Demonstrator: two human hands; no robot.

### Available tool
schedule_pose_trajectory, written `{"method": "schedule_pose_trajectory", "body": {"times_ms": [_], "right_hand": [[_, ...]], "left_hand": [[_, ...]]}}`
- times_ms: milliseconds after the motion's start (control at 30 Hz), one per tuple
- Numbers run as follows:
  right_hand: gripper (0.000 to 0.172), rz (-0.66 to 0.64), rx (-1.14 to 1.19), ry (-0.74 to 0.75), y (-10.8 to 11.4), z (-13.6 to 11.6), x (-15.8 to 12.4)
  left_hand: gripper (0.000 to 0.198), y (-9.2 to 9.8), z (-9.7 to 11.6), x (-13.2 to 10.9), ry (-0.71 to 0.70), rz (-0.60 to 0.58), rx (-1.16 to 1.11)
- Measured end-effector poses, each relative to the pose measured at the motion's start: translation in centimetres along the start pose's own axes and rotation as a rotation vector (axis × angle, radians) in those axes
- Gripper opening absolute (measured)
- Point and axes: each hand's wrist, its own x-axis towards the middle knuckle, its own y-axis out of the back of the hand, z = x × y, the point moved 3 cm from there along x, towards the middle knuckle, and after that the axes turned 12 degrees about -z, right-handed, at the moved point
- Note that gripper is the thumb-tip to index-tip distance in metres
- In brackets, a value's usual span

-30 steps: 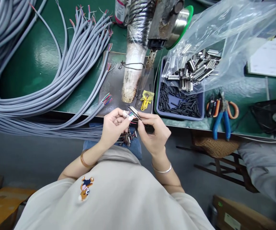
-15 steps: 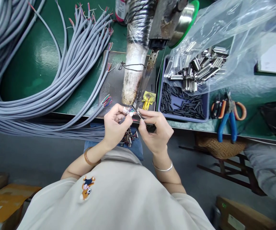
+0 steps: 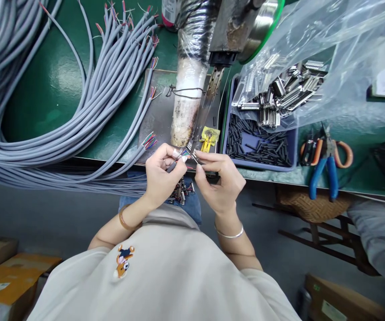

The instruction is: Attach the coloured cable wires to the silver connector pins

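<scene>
My left hand point(image 3: 164, 171) is closed on the end of a grey cable, its thin coloured wires point(image 3: 185, 153) fanned out past the fingertips. Between thumb and fingers of my right hand point(image 3: 222, 180) is a small metal connector point(image 3: 195, 156), held against those wires. Wires and connector sit at the tip of a soldering iron point(image 3: 209, 100), which points down from a stand. Beside the iron is a white, scorched fume tube point(image 3: 184, 109). Whether each wire touches a connector pin is too small to tell. Finished-looking connector ends point(image 3: 182, 192) lie on my lap.
Many grey cables point(image 3: 112, 102) with stripped ends cover the left of the green bench. A blue tray point(image 3: 292, 165) holds black sleeves, with a bag of metal connectors point(image 3: 289, 93) over it. Pliers point(image 3: 326, 165) lie right. A solder spool point(image 3: 262, 33) stands behind.
The whole view has shifted slightly, so bench items on the right appear farther right. Both hands keep their grip on the cable and connector, with hardly any movement between them.
</scene>
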Motion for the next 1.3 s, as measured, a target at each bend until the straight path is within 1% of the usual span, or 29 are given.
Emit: {"method": "schedule_pose_trajectory", "body": {"times_ms": [133,300,467,633,767,1067,1200,1300], "right_hand": [[0.019,0.001,-0.009,0.006,0.0,-0.1,0.3],[0.020,-0.001,-0.066,0.039,0.1,-0.3,0.4],[0.021,-0.017,-0.124,0.089,0.0,-0.3,-0.1],[0.021,-0.010,-0.092,0.022,0.1,-0.3,-0.3],[0.019,0.005,-0.085,-0.007,0.3,-0.4,-0.1],[0.019,0.013,-0.072,0.011,0.0,-0.2,0.5],[0.020,0.016,-0.109,0.010,0.1,-0.4,0.7],[0.020,0.015,-0.129,0.021,0.2,-0.6,0.7]], "left_hand": [[0.019,0.0,0.2,0.1,-0.005,0.015,0.010],[0.017,0.1,0.5,0.0,-0.036,0.019,0.013],[0.016,0.1,0.2,-0.1,0.022,-0.032,-0.018],[0.020,0.2,-0.1,-0.5,0.063,-0.041,-0.062],[0.020,0.1,-0.2,-0.6,0.018,-0.035,-0.052],[0.016,0.2,-0.2,-0.3,-0.037,-0.015,0.069],[0.014,0.2,0.0,-0.3,-0.091,-0.017,0.122],[0.014,0.2,0.1,-0.3,-0.103,-0.017,0.130]]}}
